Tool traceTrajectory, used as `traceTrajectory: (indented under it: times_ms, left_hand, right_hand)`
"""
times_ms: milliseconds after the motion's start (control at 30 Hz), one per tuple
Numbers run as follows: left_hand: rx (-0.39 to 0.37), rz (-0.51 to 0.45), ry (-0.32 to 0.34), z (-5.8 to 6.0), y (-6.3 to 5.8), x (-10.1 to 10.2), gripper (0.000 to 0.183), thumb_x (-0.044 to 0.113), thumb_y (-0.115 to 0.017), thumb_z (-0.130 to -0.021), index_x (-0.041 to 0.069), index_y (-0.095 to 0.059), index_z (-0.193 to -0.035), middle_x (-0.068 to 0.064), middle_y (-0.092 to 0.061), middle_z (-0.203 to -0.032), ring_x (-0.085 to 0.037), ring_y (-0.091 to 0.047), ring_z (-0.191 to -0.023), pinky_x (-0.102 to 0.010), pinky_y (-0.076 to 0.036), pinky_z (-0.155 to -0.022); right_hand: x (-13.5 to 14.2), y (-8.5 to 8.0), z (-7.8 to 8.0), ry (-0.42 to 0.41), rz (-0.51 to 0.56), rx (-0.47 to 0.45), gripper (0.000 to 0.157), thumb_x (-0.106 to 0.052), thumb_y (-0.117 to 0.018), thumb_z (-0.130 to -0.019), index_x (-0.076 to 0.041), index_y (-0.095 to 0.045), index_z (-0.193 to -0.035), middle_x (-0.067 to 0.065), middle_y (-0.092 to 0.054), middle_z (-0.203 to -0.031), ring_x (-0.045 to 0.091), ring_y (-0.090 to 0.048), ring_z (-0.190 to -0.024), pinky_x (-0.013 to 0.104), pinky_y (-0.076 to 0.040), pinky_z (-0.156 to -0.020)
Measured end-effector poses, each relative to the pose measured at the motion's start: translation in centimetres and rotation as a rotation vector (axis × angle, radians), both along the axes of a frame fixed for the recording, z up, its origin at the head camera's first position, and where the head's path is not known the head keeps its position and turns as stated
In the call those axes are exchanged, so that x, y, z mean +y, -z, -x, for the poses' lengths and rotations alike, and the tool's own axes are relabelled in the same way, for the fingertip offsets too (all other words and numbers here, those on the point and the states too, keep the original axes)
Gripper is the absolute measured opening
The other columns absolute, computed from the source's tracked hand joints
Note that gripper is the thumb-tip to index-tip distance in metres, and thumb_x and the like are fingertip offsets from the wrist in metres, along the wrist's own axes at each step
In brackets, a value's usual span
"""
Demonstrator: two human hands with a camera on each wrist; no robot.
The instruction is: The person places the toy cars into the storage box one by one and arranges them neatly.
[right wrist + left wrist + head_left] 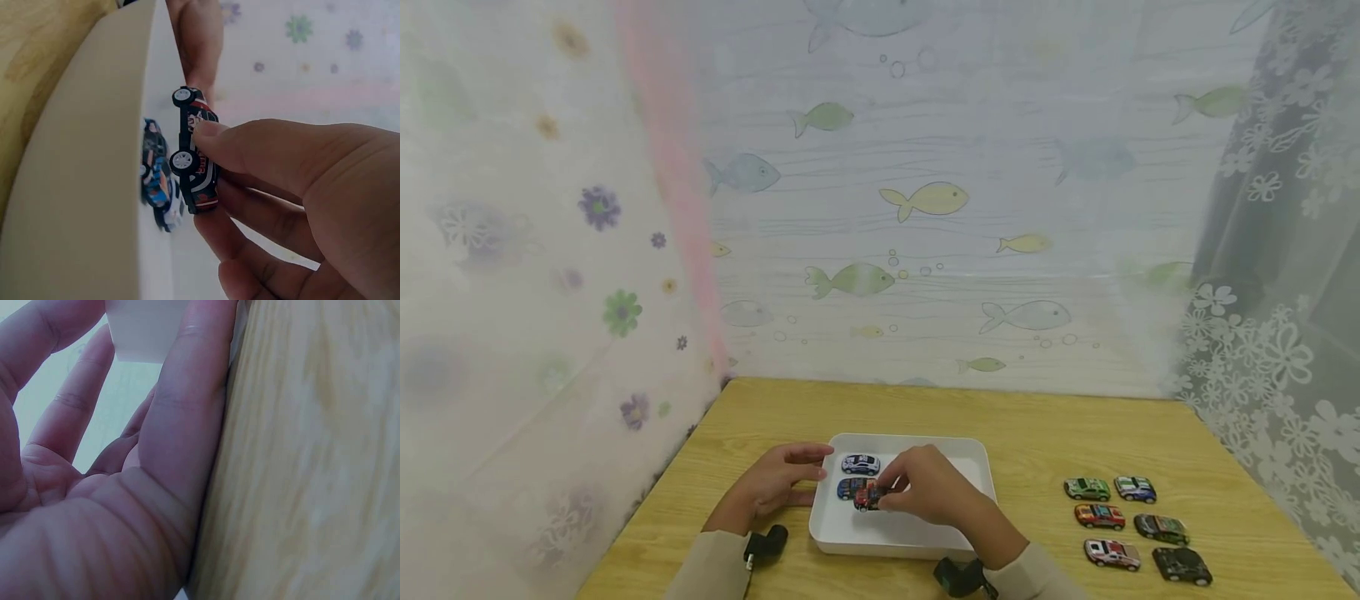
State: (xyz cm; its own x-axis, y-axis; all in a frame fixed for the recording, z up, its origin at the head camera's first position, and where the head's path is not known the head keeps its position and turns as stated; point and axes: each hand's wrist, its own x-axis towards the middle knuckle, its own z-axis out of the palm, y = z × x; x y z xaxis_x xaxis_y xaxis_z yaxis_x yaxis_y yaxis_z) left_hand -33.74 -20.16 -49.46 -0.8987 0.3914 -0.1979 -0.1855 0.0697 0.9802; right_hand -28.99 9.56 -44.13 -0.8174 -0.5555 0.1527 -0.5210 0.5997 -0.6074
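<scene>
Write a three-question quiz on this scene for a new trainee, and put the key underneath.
1. Multiple choice: what does the right hand hold?
(a) a green toy car
(b) a dark toy car with red markings
(c) a plain white toy car

2. True or false: the left hand is gripping a toy car.

3. Count: in the head view, how many toy cars are on the wooden table, to the right of the white tray?

Key: 1. b. 2. False; it holds no car and is at the tray's left side. 3. Six.
</scene>
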Motion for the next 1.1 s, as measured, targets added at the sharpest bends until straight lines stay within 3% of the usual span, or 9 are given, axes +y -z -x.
traceTrajectory:
  times_ms: [633, 1100]
  left_hand:
    - [0.001, 0.008, -0.004, -0.1, 0.0, -0.2, 0.051, 0.012, -0.074, -0.096, 0.002, -0.058, -0.144, -0.020, -0.051, -0.151, -0.025, -0.063, -0.120, -0.049, -0.062, -0.093]
    - [-0.003, 0.010, -0.007, 0.0, 0.0, -0.1, 0.051, 0.011, -0.073, -0.097, 0.003, -0.058, -0.145, -0.021, -0.050, -0.152, -0.027, -0.063, -0.121, -0.049, -0.062, -0.091]
  right_hand:
    - [-2.7, 1.5, -1.2, 0.095, 0.031, -0.053, 0.012, -0.015, -0.088, -0.081, -0.016, -0.084, -0.092, -0.009, -0.074, -0.085, -0.004, -0.061, -0.072, 0.018, -0.051, -0.060]
    - [-3.6, 2.3, -1.3, 0.113, 0.024, -0.081, 0.011, -0.018, -0.089, -0.081, -0.019, -0.084, -0.091, -0.013, -0.074, -0.083, -0.003, -0.060, -0.074, 0.019, -0.051, -0.065]
